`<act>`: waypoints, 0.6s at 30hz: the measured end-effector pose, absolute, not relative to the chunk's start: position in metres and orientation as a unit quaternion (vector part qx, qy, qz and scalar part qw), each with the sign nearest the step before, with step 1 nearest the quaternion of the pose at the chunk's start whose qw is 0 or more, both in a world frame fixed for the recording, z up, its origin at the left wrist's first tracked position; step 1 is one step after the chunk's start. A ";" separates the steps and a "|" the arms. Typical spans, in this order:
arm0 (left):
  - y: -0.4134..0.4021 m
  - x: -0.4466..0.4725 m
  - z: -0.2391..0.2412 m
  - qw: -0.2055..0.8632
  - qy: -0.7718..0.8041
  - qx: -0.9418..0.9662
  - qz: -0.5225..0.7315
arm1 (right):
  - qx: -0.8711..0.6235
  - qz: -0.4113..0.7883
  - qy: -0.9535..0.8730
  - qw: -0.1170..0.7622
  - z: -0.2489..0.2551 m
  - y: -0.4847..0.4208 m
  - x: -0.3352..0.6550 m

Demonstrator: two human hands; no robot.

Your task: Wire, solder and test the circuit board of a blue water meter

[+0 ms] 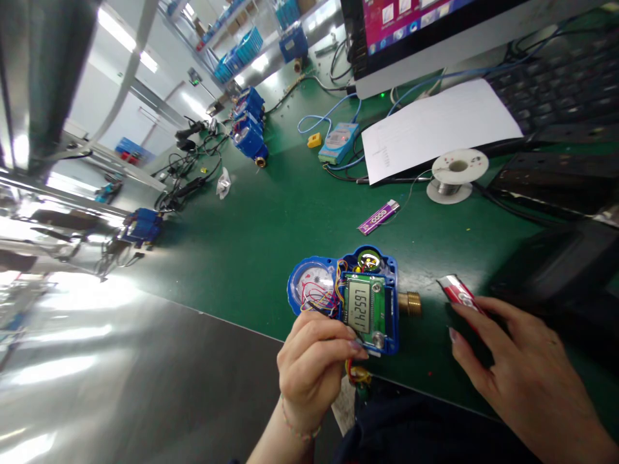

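An opened blue water meter (394, 309) lies near the bench edge, with a circuit board and a lit digit display (359, 306). Its round dial (312, 283) is at the left, and thin coloured wires cross it. A brass threaded fitting (411, 303) sticks out on the right. My left hand (314, 361) is closed, its fingers pinched at the meter's lower left edge; the fingertips partly hide what they grip. To the right, my right hand (522, 374) has its fingers around the lower end of a red lighter (459, 293) with a silver top; its thumb sits a little apart.
A purple lighter (378, 217) lies beyond the meter, near a solder wire spool (457, 169). Behind are a paper sheet (435, 129), a blue interface box (340, 143), a monitor (435, 58) and a keyboard (561, 84). More blue meters (249, 132) and tangled cables stand farther left.
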State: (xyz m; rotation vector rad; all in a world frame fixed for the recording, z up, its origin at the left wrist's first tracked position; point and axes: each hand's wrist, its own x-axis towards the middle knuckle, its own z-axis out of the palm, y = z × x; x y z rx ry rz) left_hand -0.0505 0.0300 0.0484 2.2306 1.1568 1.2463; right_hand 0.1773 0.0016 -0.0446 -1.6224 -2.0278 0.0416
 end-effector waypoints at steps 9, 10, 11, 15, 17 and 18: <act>0.033 -0.052 0.045 0.171 0.400 0.775 0.458 | -0.601 0.015 -0.751 0.273 -0.045 0.002 0.176; 0.033 -0.053 0.045 0.174 0.401 0.773 0.460 | -0.601 0.015 -0.751 0.272 -0.045 0.002 0.176; 0.033 -0.053 0.045 0.177 0.401 0.772 0.460 | -0.601 0.015 -0.751 0.273 -0.044 0.002 0.176; 0.033 -0.052 0.046 0.181 0.407 0.765 0.465 | -0.605 0.015 -0.747 0.275 -0.044 0.002 0.176; 0.033 -0.052 0.046 0.180 0.413 0.760 0.468 | -0.606 0.018 -0.746 0.276 -0.043 0.002 0.176; 0.033 -0.052 0.046 0.178 0.416 0.758 0.470 | -0.606 0.018 -0.746 0.277 -0.043 0.002 0.175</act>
